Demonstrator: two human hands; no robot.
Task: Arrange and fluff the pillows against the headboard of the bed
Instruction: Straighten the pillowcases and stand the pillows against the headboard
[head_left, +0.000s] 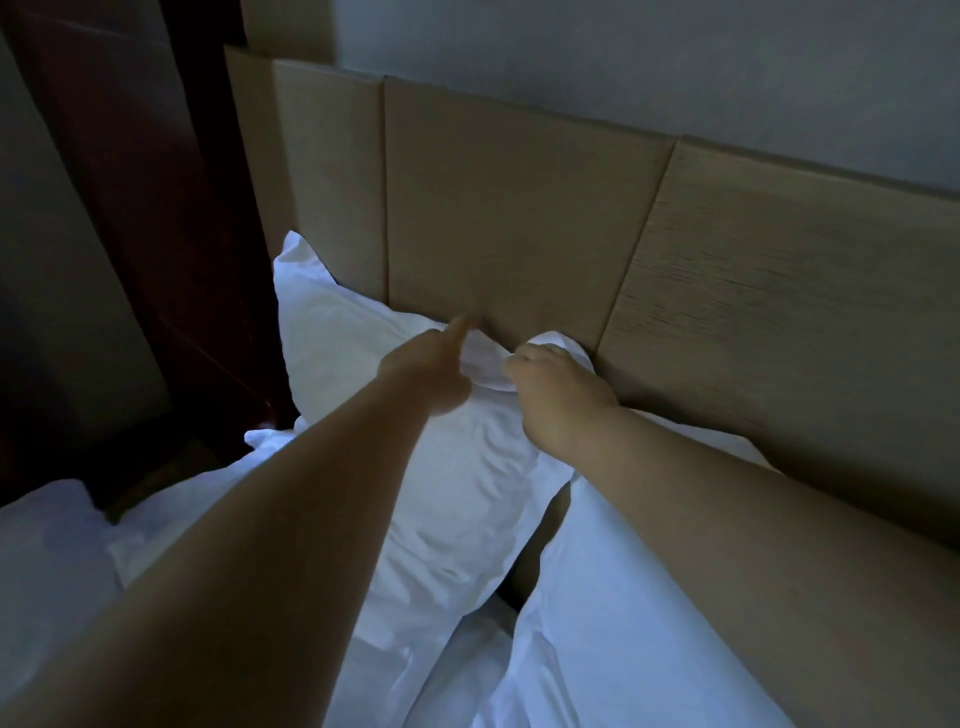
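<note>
A white pillow (363, 374) leans against the tan panelled headboard (519, 208) at the left end of the bed. My left hand (431, 369) lies on the pillow's top edge with a finger stretched toward the headboard. My right hand (561, 395) grips the pillow's top right corner, fingers curled into the cloth. A second white pillow (623, 597) lies lower right, partly under my right forearm, with a dark gap between the two.
A dark wooden post or cabinet (156, 208) stands left of the bed. White bedding (52, 545) is bunched at the lower left. A grey wall (675, 62) rises above the headboard. The room is dim.
</note>
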